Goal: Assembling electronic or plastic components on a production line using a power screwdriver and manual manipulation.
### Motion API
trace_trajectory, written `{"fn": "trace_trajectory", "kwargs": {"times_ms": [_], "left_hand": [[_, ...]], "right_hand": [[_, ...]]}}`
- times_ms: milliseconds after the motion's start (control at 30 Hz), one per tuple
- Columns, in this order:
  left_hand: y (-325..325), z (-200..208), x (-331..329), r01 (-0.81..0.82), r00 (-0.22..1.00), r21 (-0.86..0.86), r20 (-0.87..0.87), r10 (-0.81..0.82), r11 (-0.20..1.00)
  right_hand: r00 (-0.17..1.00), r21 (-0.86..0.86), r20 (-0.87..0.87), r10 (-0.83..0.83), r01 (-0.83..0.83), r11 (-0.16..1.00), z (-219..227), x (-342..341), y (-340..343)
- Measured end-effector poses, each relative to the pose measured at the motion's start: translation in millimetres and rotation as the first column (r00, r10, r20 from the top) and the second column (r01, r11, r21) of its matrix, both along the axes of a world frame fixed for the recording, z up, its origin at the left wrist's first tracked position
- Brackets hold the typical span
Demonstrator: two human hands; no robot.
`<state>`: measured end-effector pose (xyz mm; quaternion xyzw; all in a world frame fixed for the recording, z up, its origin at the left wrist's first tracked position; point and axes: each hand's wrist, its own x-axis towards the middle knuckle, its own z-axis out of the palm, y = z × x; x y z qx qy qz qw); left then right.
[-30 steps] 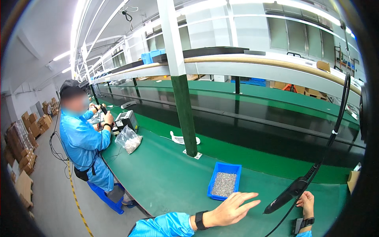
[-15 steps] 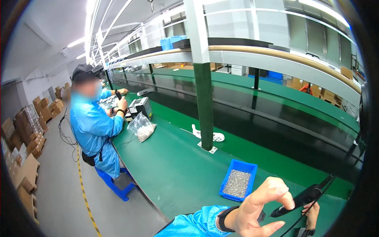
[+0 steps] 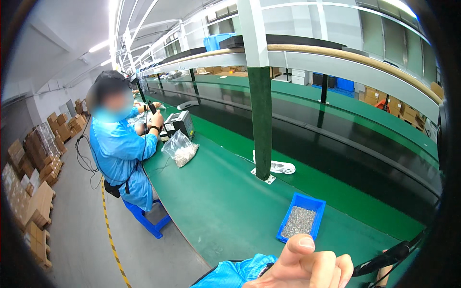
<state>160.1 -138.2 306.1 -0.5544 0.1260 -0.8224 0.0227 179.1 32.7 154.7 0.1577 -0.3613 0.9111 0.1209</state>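
The tray (image 3: 308, 201) is blue, the floor tape (image 3: 110, 234) striped yellow-black.

Factory workshop: long workbench (image 3: 221, 192), cartons (image 3: 34, 151)

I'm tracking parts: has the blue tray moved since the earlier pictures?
No: judged by the green post, the blue tray keeps its place; the view shifted.

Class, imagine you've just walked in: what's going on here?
The person's curled left hand shows just in front of a blue tray of small greyish pieces. The right hand is mostly hidden behind a black tool; its hold can't be judged. Further along the green bench, a co-worker holds a dark object near a clear bag of white pieces.
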Motion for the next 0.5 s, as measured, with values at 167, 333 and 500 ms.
{"fn": "trace_trajectory", "kwargs": {"times_ms": [167, 333, 500], "left_hand": [[-5, 2, 3, 0.085, 0.981, -0.028, 0.178, -0.079, 0.996], [4, 5, 21, 0.148, 0.949, -0.058, 0.290, -0.125, 0.987], [5, 8, 23, 0.124, 0.939, -0.023, 0.325, -0.109, 0.992]], "right_hand": [[0.903, -0.275, -0.335, 0.269, -0.366, 0.889, 110, -5, -144], [0.706, -0.326, -0.622, 0.338, -0.626, 0.709, 133, 3, -167], [0.655, -0.364, -0.712, 0.256, -0.654, 0.663, 127, -7, -173]]}}
